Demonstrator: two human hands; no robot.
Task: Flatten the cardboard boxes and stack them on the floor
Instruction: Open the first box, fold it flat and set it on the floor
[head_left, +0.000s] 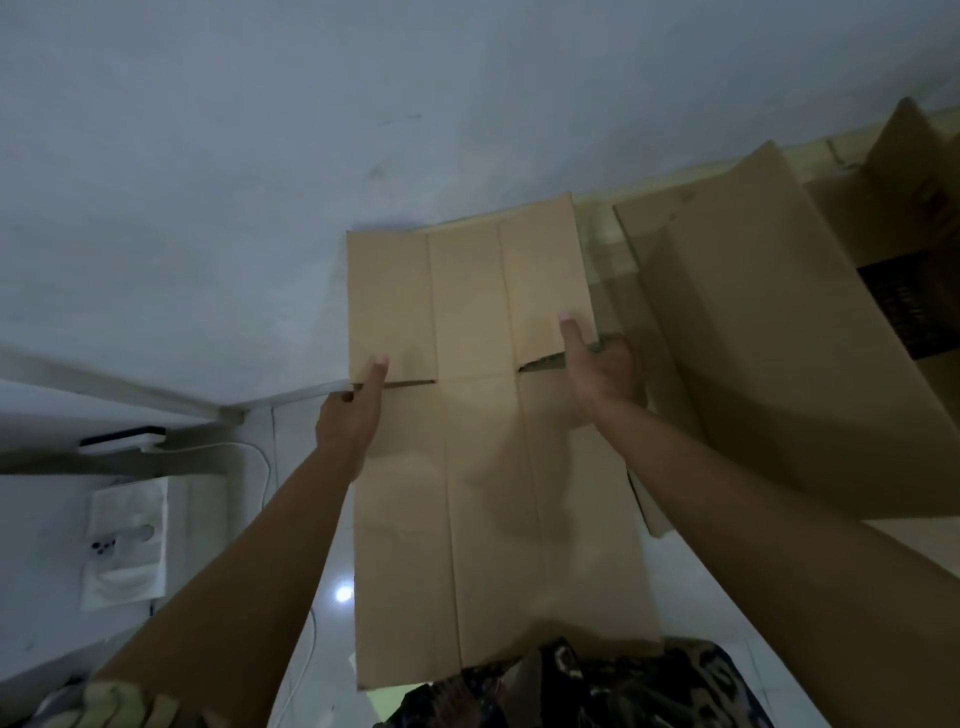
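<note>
A flattened brown cardboard box (483, 467) is held up in front of me, its creases running lengthwise and its top flaps spread toward the wall. My left hand (350, 415) grips its left edge at the flap slit, thumb on the front face. My right hand (597, 374) grips the right edge at the other slit, thumb on top and fingers behind. To the right stands a larger box (769, 353), still assembled, tilted against the wall.
A grey wall (260, 182) fills the upper view. Another cardboard box (914, 192) stands at the far right. On the left floor lie a white cable (260, 457), a power strip (122, 439) and a white bag (127, 540). Glossy white tiles (332, 571) lie below.
</note>
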